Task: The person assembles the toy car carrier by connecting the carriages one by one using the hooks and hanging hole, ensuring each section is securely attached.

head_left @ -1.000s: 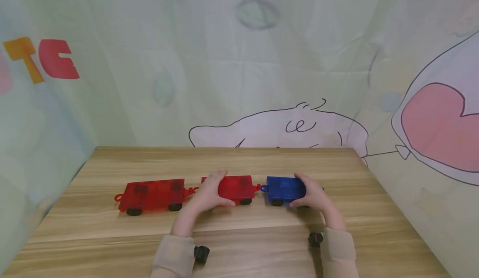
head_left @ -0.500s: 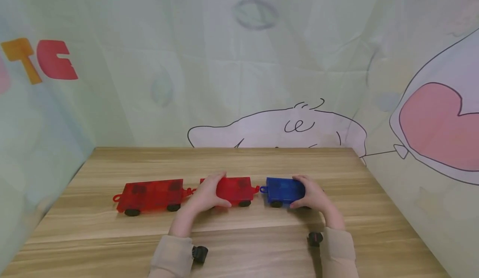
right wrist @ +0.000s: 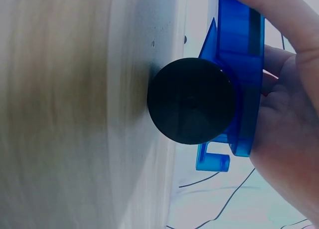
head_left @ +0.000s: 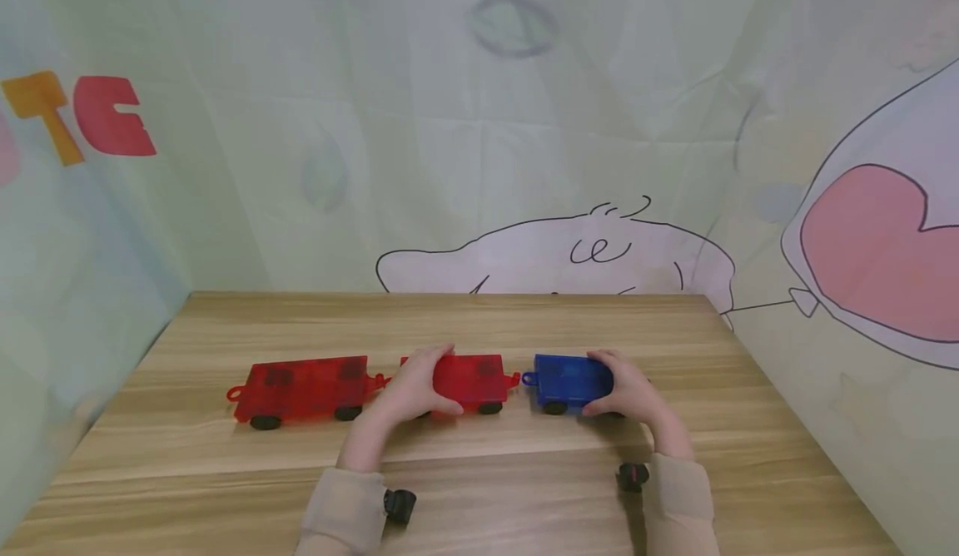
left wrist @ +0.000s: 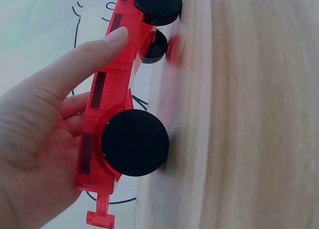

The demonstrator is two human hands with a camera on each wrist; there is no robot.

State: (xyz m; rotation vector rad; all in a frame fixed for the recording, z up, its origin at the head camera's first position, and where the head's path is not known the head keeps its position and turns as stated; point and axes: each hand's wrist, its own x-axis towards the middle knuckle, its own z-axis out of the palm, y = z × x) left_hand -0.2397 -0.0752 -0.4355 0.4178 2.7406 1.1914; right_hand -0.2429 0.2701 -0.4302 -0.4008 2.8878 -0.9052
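In the head view my left hand (head_left: 415, 389) grips a red toy train car (head_left: 475, 379) with black wheels from its left end, thumb on the near side. The left wrist view shows its thumb along the car's red side, above a black wheel (left wrist: 134, 142). My right hand (head_left: 628, 394) holds a shorter blue toy train car (head_left: 569, 377) by its right end. The blue car's ring (head_left: 529, 379) lies right beside the red car's hook (head_left: 515, 379). In the right wrist view, the blue car's wheel (right wrist: 192, 101) is at the tabletop. My palms hide the cars' outer ends.
A longer red car (head_left: 307, 389) stands at the left, its right-hand hook close to the held red car. All are on a wooden table (head_left: 479, 489). A printed cloth backdrop (head_left: 479, 140) rises behind the table and at both sides.
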